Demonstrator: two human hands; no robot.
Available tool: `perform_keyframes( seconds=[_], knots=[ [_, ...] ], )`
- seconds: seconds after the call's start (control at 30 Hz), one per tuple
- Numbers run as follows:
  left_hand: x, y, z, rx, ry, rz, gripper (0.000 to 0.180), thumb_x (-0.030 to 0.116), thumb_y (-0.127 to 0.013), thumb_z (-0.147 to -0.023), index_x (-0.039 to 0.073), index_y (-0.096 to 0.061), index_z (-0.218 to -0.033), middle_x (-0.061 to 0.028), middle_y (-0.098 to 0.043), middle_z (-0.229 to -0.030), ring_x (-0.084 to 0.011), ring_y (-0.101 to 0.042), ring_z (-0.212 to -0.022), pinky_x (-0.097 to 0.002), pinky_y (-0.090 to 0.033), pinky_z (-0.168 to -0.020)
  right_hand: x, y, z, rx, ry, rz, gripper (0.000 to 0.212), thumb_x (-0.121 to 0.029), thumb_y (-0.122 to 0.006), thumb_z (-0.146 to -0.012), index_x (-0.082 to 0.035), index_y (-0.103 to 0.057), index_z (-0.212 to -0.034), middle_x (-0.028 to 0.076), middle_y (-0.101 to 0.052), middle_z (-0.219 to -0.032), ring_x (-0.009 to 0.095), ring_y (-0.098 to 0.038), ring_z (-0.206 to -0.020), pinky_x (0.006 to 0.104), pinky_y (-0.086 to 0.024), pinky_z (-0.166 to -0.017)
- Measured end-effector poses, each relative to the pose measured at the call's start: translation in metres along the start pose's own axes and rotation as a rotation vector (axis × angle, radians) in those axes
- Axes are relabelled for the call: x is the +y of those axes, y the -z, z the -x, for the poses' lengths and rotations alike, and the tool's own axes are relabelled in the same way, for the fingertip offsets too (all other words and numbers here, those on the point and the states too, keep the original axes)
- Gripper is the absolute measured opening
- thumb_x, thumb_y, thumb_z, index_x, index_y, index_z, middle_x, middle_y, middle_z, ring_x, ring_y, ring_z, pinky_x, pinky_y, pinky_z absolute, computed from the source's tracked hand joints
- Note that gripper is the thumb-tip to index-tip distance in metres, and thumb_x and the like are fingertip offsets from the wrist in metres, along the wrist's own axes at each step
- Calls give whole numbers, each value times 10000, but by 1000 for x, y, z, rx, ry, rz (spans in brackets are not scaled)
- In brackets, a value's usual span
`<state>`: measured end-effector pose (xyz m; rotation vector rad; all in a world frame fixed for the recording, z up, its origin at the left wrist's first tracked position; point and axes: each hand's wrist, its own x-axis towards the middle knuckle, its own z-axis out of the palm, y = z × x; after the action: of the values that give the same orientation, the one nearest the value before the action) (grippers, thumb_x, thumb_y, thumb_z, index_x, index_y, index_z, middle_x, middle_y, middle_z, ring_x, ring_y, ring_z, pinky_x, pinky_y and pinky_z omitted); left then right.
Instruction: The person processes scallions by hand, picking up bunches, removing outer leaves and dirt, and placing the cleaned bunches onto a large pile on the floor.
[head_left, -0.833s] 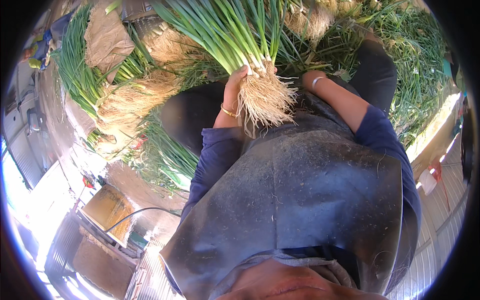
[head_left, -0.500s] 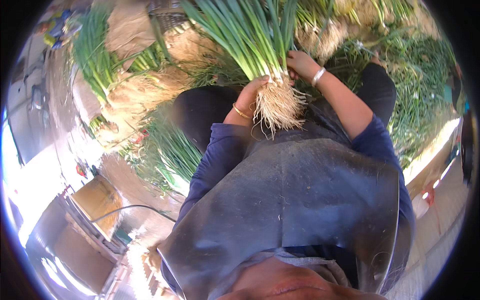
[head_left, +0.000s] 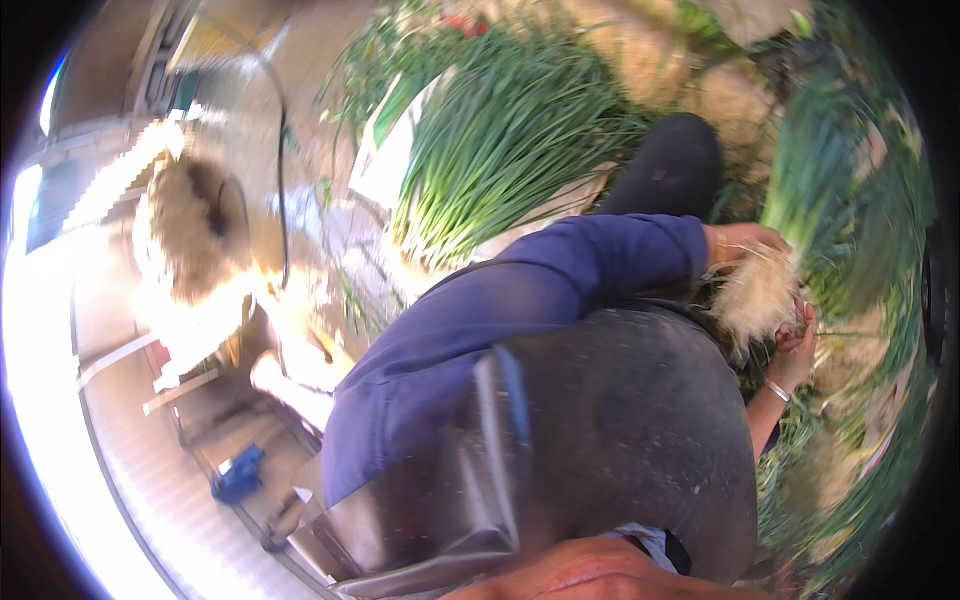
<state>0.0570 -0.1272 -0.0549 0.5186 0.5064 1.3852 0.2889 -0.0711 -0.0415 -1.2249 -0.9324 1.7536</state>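
Note:
A bunch of green onions is at the right of the view, its green leaves toward the top and its pale, tangled roots toward my apron. My left hand is closed around the white stems just above the roots. Beside the root end, my right hand has its fingers curled, a bracelet on its wrist. Whatever those fingers hold is hard to make out. The bunch's far leaves blur into the greens behind them.
A large pile of green onions lies on the ground left of my knee. More leaves spread along the right side. A dark hose runs down at the left. Another person is at the far left, near a blue object.
My view has swung, so the ground pile now shows left of centre. Both hands and the bunch have shifted to the right of the picture. My right hand has moved from the stems to beside the roots.

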Motion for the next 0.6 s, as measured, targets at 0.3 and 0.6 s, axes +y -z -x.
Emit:
perform_keyframes(
  seconds=[0.3,0.6],
  knots=[
    [130,-16,48,-41,-710,-839,261,191,-622,-817,54,-619,-1039,-110,-629,-1020,-267,-604,-915,-394,-482,-818,1,22,18,-751,478,1031,299,-269,-458,-937,-36,-548,-1101,95,-574,-937,177,-548,-747,290,-448,-630],
    [261,146,420,-30,275,-1302,221,214,-533,-878,79,-654,-1005,-88,-646,-1042,-249,-623,-891,-379,-477,-848,65,107,-13,-476,307,2022,196,-132,-499,-839,-64,-545,-1017,173,-574,-903,372,-547,-877,437,-444,-727]
  ],
)
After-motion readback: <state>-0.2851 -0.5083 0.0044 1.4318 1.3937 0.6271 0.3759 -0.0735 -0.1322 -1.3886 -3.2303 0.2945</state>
